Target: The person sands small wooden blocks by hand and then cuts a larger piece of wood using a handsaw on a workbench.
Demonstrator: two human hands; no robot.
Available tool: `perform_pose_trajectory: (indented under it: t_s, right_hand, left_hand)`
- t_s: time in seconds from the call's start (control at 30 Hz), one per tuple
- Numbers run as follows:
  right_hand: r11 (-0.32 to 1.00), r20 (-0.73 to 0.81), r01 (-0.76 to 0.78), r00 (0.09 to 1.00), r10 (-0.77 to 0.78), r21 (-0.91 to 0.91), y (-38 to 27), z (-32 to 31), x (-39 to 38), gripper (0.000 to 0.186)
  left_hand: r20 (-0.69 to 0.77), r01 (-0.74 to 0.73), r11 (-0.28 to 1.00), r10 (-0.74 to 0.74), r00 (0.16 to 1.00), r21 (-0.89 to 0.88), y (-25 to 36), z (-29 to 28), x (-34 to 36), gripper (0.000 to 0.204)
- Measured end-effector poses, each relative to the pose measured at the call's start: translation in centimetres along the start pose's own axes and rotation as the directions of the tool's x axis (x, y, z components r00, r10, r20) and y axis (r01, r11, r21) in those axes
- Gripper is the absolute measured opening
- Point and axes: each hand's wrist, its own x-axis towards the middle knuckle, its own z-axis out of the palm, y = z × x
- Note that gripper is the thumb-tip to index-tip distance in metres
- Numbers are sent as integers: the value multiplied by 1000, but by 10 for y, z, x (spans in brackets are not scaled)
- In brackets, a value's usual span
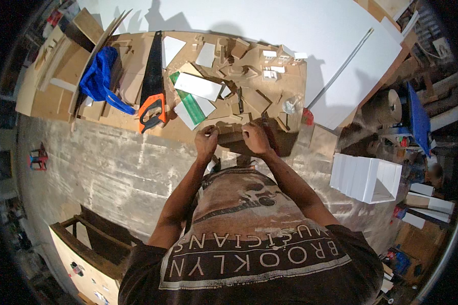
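My left hand point(206, 141) is at the near edge of the work table point(180, 127), its fingers closed in a pinch. My right hand point(256, 138) is a short way to its right, fingers curled in. Something small and brown seems to lie between the two hands, but shadow hides what either one grips. Just beyond them lie a white panel point(198, 87), a green-striped board point(192, 108) and a brown wooden piece point(256, 100). A handsaw point(152, 109) with an orange handle rests left of my left hand, its dark blade pointing away.
Small white-topped blocks point(270, 74) and crumpled clear plastic point(291, 105) sit at the table's right. A blue cloth point(99, 79) lies by leaning boards point(61, 71) at left. Behind is a large white sheet point(285, 25) with a long thin strip point(341, 69). A white box point(361, 178) stands right.
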Motion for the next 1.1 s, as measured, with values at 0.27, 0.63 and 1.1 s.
perform_pose_trajectory:
  t_s: [0.27,0.63,1.1]
  right_hand:
    - [984,-121,-111,984,129,141,-5,-20,-2,26]
    - [949,-549,-312,802,234,-51,91,-57,-123,27]
    - [792,-310,-563,729,611,237,181,13,-124,33]
  left_hand:
    - [104,168,955,-147,984,-245,14,-7,11,47]
    - [-174,230,884,-172,970,408,-194,-150,-96,35]
    - [250,213,763,-440,862,610,-217,-112,-260,38]
